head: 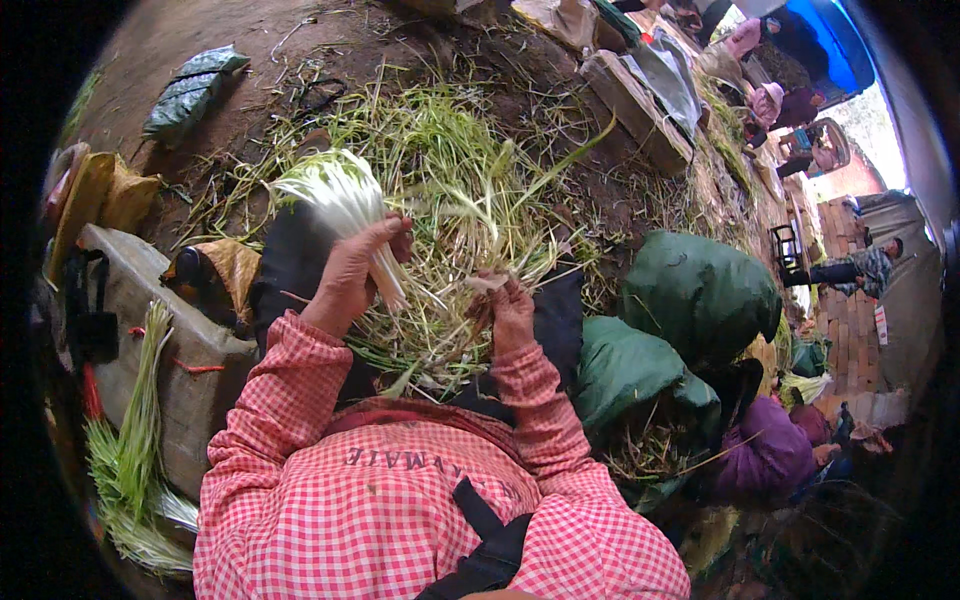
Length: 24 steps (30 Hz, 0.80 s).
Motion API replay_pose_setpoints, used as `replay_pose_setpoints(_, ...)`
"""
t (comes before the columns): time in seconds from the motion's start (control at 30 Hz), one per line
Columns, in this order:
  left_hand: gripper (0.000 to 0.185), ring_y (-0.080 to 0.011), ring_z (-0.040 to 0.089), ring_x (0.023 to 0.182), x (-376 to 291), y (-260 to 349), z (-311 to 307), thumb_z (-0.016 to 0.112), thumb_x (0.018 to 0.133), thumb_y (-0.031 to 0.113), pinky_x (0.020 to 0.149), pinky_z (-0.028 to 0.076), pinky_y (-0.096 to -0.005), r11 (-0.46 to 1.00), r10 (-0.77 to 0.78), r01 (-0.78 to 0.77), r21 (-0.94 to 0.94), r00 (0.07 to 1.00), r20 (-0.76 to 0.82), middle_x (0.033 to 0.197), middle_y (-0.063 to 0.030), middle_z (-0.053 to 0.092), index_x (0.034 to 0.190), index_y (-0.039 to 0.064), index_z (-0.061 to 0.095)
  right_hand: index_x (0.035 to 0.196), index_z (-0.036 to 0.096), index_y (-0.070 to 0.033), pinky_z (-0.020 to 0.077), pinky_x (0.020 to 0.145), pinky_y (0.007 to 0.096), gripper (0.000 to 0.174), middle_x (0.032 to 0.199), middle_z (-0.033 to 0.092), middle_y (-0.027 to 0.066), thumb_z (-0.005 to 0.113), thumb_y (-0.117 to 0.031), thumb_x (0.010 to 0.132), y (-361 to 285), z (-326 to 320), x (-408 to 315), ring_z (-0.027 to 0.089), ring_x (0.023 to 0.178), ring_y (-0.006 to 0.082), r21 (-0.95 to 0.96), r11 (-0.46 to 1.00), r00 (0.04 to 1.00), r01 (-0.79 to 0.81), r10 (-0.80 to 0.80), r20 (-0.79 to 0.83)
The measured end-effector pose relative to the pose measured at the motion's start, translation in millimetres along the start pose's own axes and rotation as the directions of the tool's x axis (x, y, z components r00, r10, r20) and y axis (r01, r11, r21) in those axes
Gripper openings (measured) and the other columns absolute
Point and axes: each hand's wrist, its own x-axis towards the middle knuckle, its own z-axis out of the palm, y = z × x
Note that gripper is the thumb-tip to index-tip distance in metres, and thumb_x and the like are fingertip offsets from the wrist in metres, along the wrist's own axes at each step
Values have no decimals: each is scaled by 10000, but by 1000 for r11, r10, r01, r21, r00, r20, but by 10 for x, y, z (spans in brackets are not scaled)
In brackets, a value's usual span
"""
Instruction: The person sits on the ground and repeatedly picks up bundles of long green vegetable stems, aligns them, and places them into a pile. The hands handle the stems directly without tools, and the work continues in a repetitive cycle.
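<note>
My left hand (356, 266) is closed around a bundle of slender white stalks (341, 191), pale green at one end, which look like blanched chives or young garlic. The bundle leans over my dark-trousered left leg. In front of my right leg, my right hand (514, 311) pinches some limp, dry-looking leaf scraps (487, 282). A blurred pale green stalk (487, 214) rises just beyond those fingers; whether they hold it, I cannot tell. Loose green and straw-coloured leaves (435, 135) cover my lap and the ground ahead.
Green sacks (697, 289) stand at my right, one holding plant scraps. At my left is a grey block-like box (180, 390), with green stalk bundles (139, 450) beside it. A wrapped package (193, 90) lies on the soil. A person in purple (769, 450) sits at the right.
</note>
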Motion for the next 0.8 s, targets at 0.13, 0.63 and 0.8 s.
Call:
replay_pose_setpoints(0.13,274,-132,572,685,-53,-77,37,636,819,159,627,494,-283,999,-50,49,10,999,22,868,-67,640,1039,14,561,1133,537,-22,510,588,269,273,904,606,55,535,-180,911,84,161,-69,592,695,131,-13,992,992,-123,123,8)
replay_pose_setpoints(0.63,186,-106,541,570,-63,-272,37,689,781,179,512,445,-244,984,-75,85,160,995,-68,694,-7,592,893,39,637,1108,562,17,437,549,230,257,796,631,28,497,-72,876,171,305,-74,568,612,105,-795,582,975,171,18,223)
replay_pose_setpoints(0.8,157,-97,562,635,-71,-261,65,673,770,95,565,439,-230,964,-70,80,255,996,-48,779,-25,630,902,14,646,1035,586,-14,414,559,211,324,780,598,14,522,-307,914,247,349,92,521,632,80,-339,928,962,-157,221,160)
